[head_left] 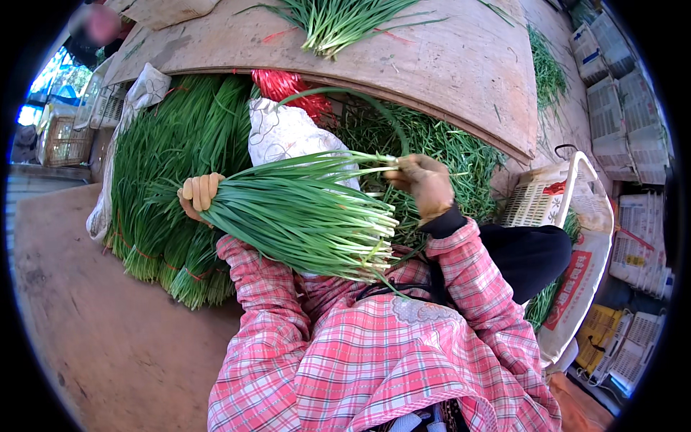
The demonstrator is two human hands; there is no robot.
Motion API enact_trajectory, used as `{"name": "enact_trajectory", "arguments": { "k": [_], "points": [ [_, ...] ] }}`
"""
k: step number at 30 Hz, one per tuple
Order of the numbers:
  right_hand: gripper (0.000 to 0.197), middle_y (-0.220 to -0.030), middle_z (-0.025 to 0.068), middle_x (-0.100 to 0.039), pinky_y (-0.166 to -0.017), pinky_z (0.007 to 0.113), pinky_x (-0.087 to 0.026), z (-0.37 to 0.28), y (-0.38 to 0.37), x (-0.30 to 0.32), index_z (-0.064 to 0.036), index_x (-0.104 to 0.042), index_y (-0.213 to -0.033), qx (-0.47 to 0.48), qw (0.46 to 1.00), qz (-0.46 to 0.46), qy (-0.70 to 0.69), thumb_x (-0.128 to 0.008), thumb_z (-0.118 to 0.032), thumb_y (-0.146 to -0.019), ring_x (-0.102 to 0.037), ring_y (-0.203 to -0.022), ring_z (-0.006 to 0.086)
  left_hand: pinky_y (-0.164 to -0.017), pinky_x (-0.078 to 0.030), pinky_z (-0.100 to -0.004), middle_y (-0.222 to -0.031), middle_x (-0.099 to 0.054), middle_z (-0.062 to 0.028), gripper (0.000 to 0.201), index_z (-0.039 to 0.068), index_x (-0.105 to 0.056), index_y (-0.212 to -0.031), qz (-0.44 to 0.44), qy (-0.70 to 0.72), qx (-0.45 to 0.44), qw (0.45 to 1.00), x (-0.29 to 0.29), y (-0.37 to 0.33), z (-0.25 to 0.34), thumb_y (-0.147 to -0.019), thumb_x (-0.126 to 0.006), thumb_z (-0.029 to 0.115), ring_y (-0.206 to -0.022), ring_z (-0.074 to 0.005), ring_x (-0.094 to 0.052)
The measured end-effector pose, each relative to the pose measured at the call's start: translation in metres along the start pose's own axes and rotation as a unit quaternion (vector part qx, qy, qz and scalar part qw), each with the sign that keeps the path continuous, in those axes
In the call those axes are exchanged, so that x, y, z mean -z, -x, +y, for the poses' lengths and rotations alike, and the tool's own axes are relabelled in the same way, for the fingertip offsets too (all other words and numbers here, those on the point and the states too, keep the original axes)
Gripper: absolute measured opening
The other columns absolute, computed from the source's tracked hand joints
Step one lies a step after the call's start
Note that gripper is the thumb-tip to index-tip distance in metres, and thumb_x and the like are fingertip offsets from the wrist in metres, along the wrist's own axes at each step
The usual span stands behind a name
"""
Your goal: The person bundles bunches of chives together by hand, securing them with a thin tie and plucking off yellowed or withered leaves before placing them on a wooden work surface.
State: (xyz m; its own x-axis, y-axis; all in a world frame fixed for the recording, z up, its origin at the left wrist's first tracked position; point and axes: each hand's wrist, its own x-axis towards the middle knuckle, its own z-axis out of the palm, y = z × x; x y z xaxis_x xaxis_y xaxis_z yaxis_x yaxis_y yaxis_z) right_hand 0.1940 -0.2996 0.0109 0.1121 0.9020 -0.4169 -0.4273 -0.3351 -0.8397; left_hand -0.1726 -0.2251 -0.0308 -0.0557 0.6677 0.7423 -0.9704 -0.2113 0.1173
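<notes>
A thick bunch of garlic chives (302, 216) lies across my lap, its green leaves to the left and pale stem ends to the right. My left hand (199, 194) is closed round the leafy end. At the stem side my right hand (425, 183) pinches the pale ends of a few chives that stand apart from the bunch's upper edge. One long leaf curves up behind the right hand. Beyond the bunch is a white sack (284, 133) over my knee, with a bundle of red plastic twine (291, 92) behind it.
Tied chive bundles (173, 173) stand in a pile at left. A wooden board (425, 61) spans the far side, with loose chives (335, 25) on it. Scattered green trimmings (461, 155) cover the ground below. At right stand a white plastic basket (533, 198) and stacked crates (626, 129).
</notes>
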Motion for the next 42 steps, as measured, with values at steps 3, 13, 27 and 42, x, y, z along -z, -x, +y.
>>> {"name": "enact_trajectory", "arguments": {
  "k": [3,13,27,42],
  "points": [
    [0.019,-0.083,0.0106,-0.065,-0.061,0.027,-0.052,0.001,-0.005,0.055,0.0023,-0.060,-0.088,-0.012,0.977,0.031,0.212,-0.059,-0.016,-0.087,-0.064,-0.069,0.0168,-0.065,-0.036,-0.0247,-0.061,-0.047,0.0065,0.026,0.014,-0.040,-0.074,0.009,-0.002,-0.003,1.000,-0.002,0.001,0.002,-0.096,-0.032,0.025,-0.058,-0.0067,-0.047],
    [0.027,-0.091,0.0160,-0.066,-0.071,0.033,-0.051,-0.005,-0.026,-0.017,-0.0022,-0.067,-0.096,0.214,0.908,-0.103,0.346,-0.064,-0.026,-0.084,-0.065,-0.080,0.0230,-0.062,-0.036,-0.0237,-0.059,-0.046,0.0062,0.028,0.014,-0.041,-0.072,0.027,-0.006,0.009,1.000,-0.011,-0.003,0.000,-0.096,-0.034,0.026,-0.056,-0.0060,-0.045],
    [0.039,-0.088,0.0160,-0.066,-0.066,0.033,-0.050,-0.006,-0.011,0.040,-0.0016,-0.061,-0.105,0.211,0.890,-0.028,0.404,-0.069,-0.031,-0.080,-0.063,-0.074,0.0236,-0.065,-0.036,-0.0237,-0.063,-0.049,0.0047,0.024,0.013,-0.043,-0.073,0.010,0.059,-0.029,0.998,0.005,0.008,-0.001,-0.094,-0.039,0.024,-0.057,-0.0068,-0.048],
    [0.020,-0.084,0.0153,-0.066,-0.069,0.034,-0.051,-0.002,0.005,0.097,-0.0048,-0.066,-0.093,0.105,0.785,-0.075,0.606,-0.062,-0.020,-0.081,-0.066,-0.076,0.0232,-0.060,-0.035,-0.0229,-0.058,-0.047,0.0060,0.027,0.014,-0.043,-0.071,0.068,0.051,-0.037,0.996,-0.015,0.007,-0.008,-0.095,-0.038,0.024,-0.052,-0.0049,-0.044]
  ]
}}
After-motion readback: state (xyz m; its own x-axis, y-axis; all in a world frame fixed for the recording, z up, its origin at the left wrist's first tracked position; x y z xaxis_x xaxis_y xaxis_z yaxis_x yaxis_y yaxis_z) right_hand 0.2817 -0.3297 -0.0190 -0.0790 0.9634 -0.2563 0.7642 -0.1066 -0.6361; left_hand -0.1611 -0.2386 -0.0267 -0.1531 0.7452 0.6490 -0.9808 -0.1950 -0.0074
